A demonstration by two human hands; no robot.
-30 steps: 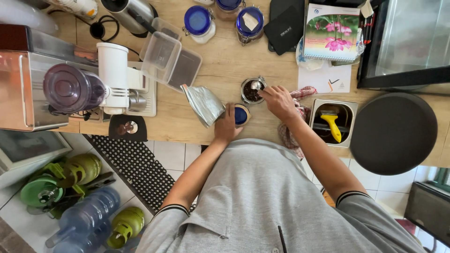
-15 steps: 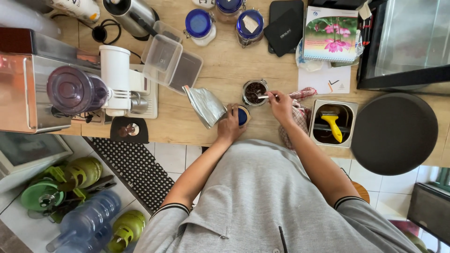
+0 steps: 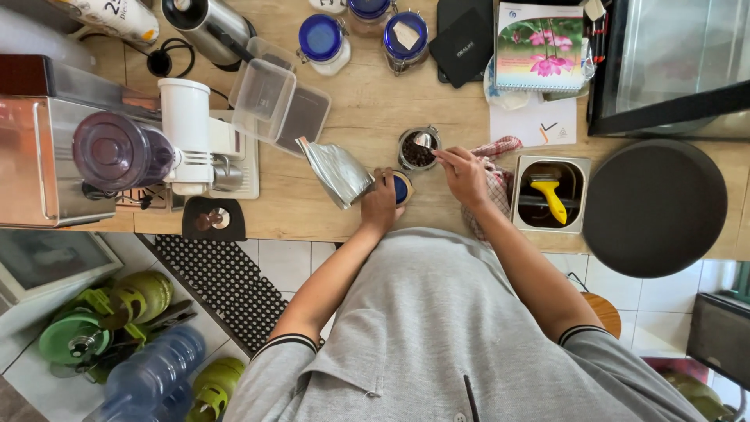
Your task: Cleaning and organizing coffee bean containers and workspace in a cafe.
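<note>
Wooden counter (image 3: 359,117), pretty crowded, and the person in the grey shirt is standing right up against its front edge. Their right hand (image 3: 465,176) is pinched around a small metal spoon (image 3: 424,141), and the spoon's bowl sits over the open glass jar (image 3: 416,150), which is full of dark coffee beans. The left hand (image 3: 380,202) is curled around a little blue-topped tin (image 3: 401,188) just in front of that jar, fingers closed on its side, so both hands are busy and close together.

Just left of the tin lies a crumpled silver foil bag (image 3: 337,170), leaning toward the left hand and nearly touching it. Under the right wrist there's a red checked cloth (image 3: 494,176), partly hidden by the arm. Right of that is a steel box (image 3: 551,193) with a yellow-handled tool (image 3: 550,195) lying across it, and further right a big round black stool seat (image 3: 655,207).

On the far left stands a white grinder (image 3: 187,133) with a purple-tinted hopper (image 3: 117,152), next to a steel machine. Behind it are clear plastic tubs (image 3: 273,98), stacked at an angle. Along the back edge: two blue-lidded jars (image 3: 322,37), a black pouch (image 3: 462,35) and a notebook with pink flowers on its cover (image 3: 539,43).
</note>
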